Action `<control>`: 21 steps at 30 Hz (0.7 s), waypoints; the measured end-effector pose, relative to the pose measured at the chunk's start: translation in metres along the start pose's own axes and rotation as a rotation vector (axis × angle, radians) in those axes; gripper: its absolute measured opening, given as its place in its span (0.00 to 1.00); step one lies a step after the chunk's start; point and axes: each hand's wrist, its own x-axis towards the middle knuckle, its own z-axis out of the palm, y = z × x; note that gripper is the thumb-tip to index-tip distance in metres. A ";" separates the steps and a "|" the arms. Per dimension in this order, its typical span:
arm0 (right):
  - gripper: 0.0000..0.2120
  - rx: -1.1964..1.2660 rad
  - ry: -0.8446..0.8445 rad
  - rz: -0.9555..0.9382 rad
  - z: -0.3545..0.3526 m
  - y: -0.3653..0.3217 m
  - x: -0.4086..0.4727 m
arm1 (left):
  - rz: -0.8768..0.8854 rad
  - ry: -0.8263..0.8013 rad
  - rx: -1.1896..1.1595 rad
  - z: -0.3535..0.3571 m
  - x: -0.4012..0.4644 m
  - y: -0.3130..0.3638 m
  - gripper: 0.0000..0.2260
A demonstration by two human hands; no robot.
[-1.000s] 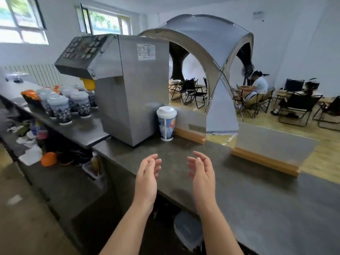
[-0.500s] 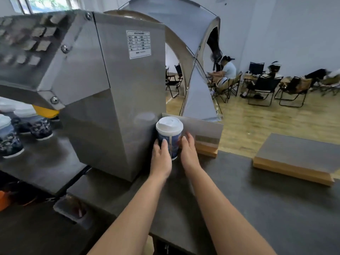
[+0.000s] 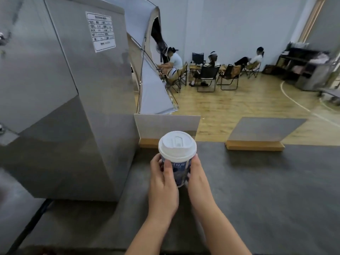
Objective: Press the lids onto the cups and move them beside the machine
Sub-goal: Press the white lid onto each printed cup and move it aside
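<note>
Fingers of the left hand (image 3: 162, 183) and right hand (image 3: 197, 179) curl around the cup (image 3: 177, 169) from either side, gripping it upright between them, lid (image 3: 177, 145) seated, over the counter (image 3: 266, 190) just right of the machine (image 3: 73, 107).

Cup: blue printed paper cup (image 3: 179, 171) with white plastic lid (image 3: 177, 145), upright.
Hands: left hand (image 3: 162, 178) and right hand (image 3: 197, 178) grip its sides.
Machine: brushed steel machine (image 3: 73, 100) just left, on dark grey counter (image 3: 266, 190).
</note>
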 end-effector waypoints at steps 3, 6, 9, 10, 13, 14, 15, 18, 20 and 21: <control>0.16 0.023 0.028 -0.005 -0.009 0.006 -0.006 | -0.005 -0.027 -0.004 0.003 -0.006 -0.003 0.09; 0.18 -0.023 0.019 -0.013 -0.011 0.008 -0.009 | -0.034 -0.036 0.010 0.007 -0.009 -0.007 0.09; 0.19 -0.035 0.033 -0.054 -0.014 0.006 -0.010 | -0.024 -0.031 0.018 0.005 -0.010 -0.005 0.10; 0.20 -0.031 0.057 -0.087 -0.016 0.002 -0.009 | -0.021 -0.023 0.012 0.003 -0.009 -0.003 0.11; 0.25 -0.056 0.089 -0.221 -0.020 -0.013 -0.003 | 0.023 0.019 0.002 -0.004 0.002 0.010 0.16; 0.24 -0.085 0.077 -0.270 -0.020 -0.017 0.000 | 0.055 0.023 -0.014 -0.005 0.007 0.015 0.16; 0.21 -0.124 0.050 -0.306 -0.019 -0.022 0.002 | 0.093 0.016 -0.026 -0.005 0.012 0.019 0.16; 0.18 -0.198 -0.029 -0.336 -0.014 -0.022 0.006 | 0.154 -0.095 -0.053 -0.001 0.022 0.022 0.19; 0.21 -0.193 -0.064 -0.343 -0.017 -0.018 0.006 | 0.133 -0.187 -0.119 0.000 0.024 0.014 0.21; 0.23 -0.184 -0.093 -0.343 -0.019 -0.017 0.006 | 0.135 -0.214 -0.141 -0.001 0.024 0.011 0.22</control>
